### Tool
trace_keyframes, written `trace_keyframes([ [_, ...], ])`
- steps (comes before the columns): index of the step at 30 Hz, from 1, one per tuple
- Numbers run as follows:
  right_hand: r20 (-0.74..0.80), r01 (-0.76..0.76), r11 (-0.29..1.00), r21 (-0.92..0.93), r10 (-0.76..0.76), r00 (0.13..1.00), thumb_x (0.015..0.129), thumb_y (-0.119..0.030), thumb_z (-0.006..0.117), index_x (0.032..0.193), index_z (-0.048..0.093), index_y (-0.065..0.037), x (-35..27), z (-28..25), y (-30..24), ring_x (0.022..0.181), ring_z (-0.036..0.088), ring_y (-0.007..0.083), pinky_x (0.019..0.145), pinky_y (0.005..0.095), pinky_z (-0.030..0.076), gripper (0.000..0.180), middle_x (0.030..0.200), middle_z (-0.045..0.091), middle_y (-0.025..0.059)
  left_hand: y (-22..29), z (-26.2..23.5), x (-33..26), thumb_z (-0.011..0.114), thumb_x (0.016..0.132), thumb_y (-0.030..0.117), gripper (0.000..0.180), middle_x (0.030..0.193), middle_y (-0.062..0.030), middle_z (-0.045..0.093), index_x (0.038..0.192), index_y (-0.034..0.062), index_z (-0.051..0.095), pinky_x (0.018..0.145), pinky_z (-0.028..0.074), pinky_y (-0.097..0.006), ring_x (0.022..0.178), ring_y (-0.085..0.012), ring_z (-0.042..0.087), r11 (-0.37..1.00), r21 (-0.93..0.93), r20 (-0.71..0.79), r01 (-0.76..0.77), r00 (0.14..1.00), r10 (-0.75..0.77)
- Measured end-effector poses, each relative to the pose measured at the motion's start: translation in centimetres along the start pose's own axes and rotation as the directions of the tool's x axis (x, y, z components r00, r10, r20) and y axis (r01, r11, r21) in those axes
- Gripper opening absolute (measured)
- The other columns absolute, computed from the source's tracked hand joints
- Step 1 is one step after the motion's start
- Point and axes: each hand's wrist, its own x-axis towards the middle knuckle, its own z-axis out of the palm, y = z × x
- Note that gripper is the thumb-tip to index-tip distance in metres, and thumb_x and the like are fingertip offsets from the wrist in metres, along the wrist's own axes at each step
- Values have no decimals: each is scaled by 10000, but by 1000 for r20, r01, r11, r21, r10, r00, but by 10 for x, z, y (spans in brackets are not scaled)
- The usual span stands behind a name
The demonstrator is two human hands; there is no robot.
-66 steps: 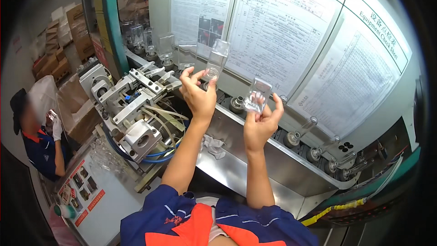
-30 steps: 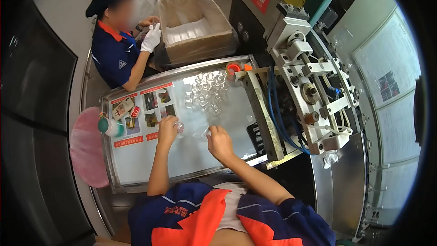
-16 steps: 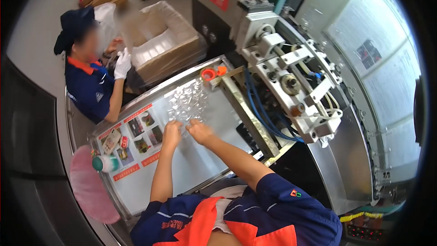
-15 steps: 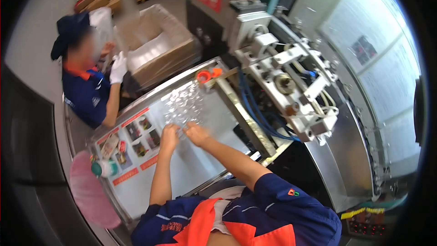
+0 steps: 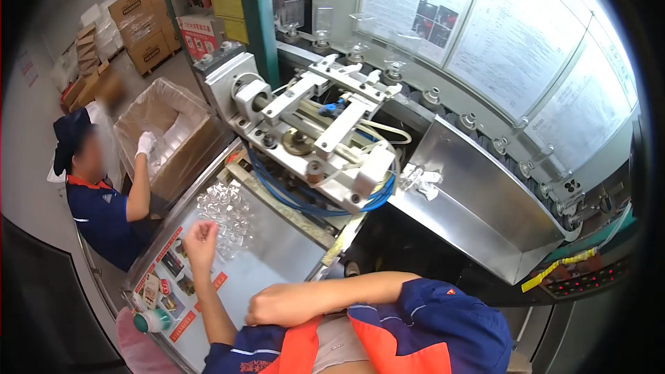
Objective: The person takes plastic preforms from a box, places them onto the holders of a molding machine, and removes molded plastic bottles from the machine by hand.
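Observation:
My left hand [image 5: 200,244] is raised just beside a pile of small transparent plastic pieces [image 5: 225,209] on the grey-white worktable [image 5: 277,235]. Its fingers are curled together; whatever they may hold is too small to make out. My right hand [image 5: 277,305] is drawn in close to my chest above the table's near edge, bent into a fist with the fingertips turned down out of sight. Red-edged printed sheets with photos [image 5: 181,277] lie under and left of my left forearm.
A white machine arm assembly [image 5: 312,138] with blue hoses stands beyond the table. Transparent bottles [image 5: 323,24] sit on a conveyor behind it. A metal chute [image 5: 478,208] holds some transparent pieces. A gloved co-worker [image 5: 104,194] reaches into a lined carton [image 5: 166,121]. A green-white bottle [image 5: 151,320] stands at left.
My hands were together at the pile; now the right has pulled back to my chest and the left has lifted aside. The view has turned right, and the co-worker's gloved hand is at the carton.

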Motion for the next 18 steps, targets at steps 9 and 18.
trace_keyframes([
  [9,-984,-315,945,82,26,-178,792,24,605,1082,503,43,-185,-229,67,733,580,126,649,243,479,308,944,605,119,265,160,96,718,750,96,291,907,-80,660,978,1,565,726,460,-250,817,-130,610,815,-69,4,-576,817,577],
  [18,-972,-629,742,234,172,-158,720,74,558,1281,260,86,-189,-294,130,922,583,414,857,441,433,635,1019,579,278,303,293,216,829,580,317,936,1090,-160,610,1293,-27,329,866,471,-345,991,-259,602,811,514,143,-278,961,239],
])
